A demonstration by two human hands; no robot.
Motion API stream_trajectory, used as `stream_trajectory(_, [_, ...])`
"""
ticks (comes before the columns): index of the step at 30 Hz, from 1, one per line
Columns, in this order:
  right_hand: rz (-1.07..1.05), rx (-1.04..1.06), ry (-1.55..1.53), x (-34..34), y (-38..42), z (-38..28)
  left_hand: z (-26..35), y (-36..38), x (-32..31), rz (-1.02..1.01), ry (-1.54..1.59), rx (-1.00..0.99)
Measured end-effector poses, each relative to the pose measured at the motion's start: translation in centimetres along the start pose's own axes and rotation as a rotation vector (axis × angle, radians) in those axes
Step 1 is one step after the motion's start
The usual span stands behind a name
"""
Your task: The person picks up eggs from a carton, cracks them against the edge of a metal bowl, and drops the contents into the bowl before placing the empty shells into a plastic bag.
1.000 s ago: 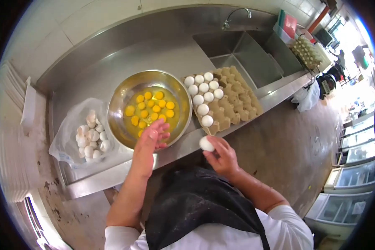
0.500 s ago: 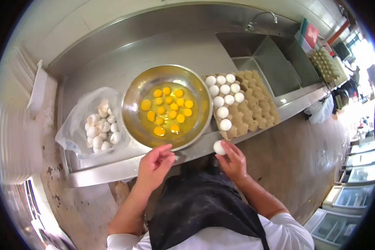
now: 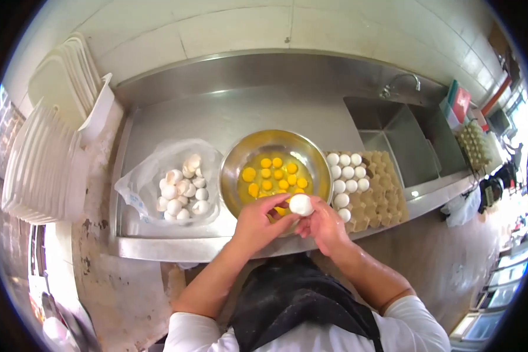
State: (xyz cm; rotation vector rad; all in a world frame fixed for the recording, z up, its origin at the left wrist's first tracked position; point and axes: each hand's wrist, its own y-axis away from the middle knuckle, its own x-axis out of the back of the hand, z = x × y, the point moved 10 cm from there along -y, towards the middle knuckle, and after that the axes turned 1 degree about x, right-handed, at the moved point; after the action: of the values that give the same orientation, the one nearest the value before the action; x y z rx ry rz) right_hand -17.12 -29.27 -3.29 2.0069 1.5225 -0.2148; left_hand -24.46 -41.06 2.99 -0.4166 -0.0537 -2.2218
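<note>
A white egg [image 3: 301,205] is held by my right hand [image 3: 325,227] over the near edge of the steel bowl [image 3: 232,161]. My left hand [image 3: 261,222] is beside it on the left, with thumb and index finger apart near the egg; I see nothing between them. Several raw yolks [image 3: 266,173] lie in clear egg white in the bowl. To its right, a cardboard tray [image 3: 387,193] bears several white eggs [image 3: 347,172] in its left part. On the bowl's left is a clear plastic bag [image 3: 138,182] with several empty eggshells [image 3: 173,206].
A steel counter [image 3: 176,114] borders a double sink [image 3: 402,138] with a faucet [image 3: 402,79]. White plastic trays [image 3: 41,164] stand upright at the left. More egg cartons [image 3: 474,145] sit at the far right. A white bag [image 3: 462,206] hangs past the counter's right end.
My right hand has brought the egg from beyond the counter's front edge to over the bowl. My left hand has moved right, close to the egg. The view has shifted.
</note>
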Motion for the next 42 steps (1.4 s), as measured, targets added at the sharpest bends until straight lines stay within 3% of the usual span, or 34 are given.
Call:
stream_trajectory(5, [0.066,0.145,0.158,0.6,-2.5,-1.0,-0.3,-1.0,-0.3,0.037,-0.102,0.053])
stream_trajectory(7, [-0.001,0.199,0.294,0.2,-3.1,-1.6,-0.3,-1.2,0.0,0.059,-0.15,0.086])
stream_trajectory(12, [-0.076,0.293,0.29,-1.5,-4.5,-3.1,0.7,-2.1,1.0,0.124,-0.228,0.049])
stream_trajectory(14, [-0.12,0.263,0.43,-1.4,-5.0,-2.8,0.6,-2.5,1.1,0.132,-0.301,0.035])
stream_trajectory(19, [-0.125,0.261,0.443,-0.6,-6.2,-2.2,-0.4,-2.9,0.5,0.122,-0.436,0.064])
stream_trajectory(30, [-0.121,0.14,0.422,0.2,-8.3,-2.2,-1.6,-4.9,0.5,0.089,-0.284,0.068])
stream_trajectory(32, [-0.234,0.087,0.561,-0.4,-8.3,-2.4,-2.5,-5.2,0.0,0.056,-0.249,0.091])
stream_trajectory(34, [-0.245,0.174,0.697,-1.4,-7.9,-3.9,-2.2,-5.3,0.6,0.076,-0.308,0.087])
stream_trajectory(40, [-0.249,0.1,0.687,-1.2,-9.1,-3.2,-2.4,-5.7,1.5,0.067,-0.344,0.146])
stream_trajectory(42, [-0.18,0.226,0.699,-1.2,-9.0,-4.3,-2.8,-5.8,1.7,0.075,-0.242,0.147])
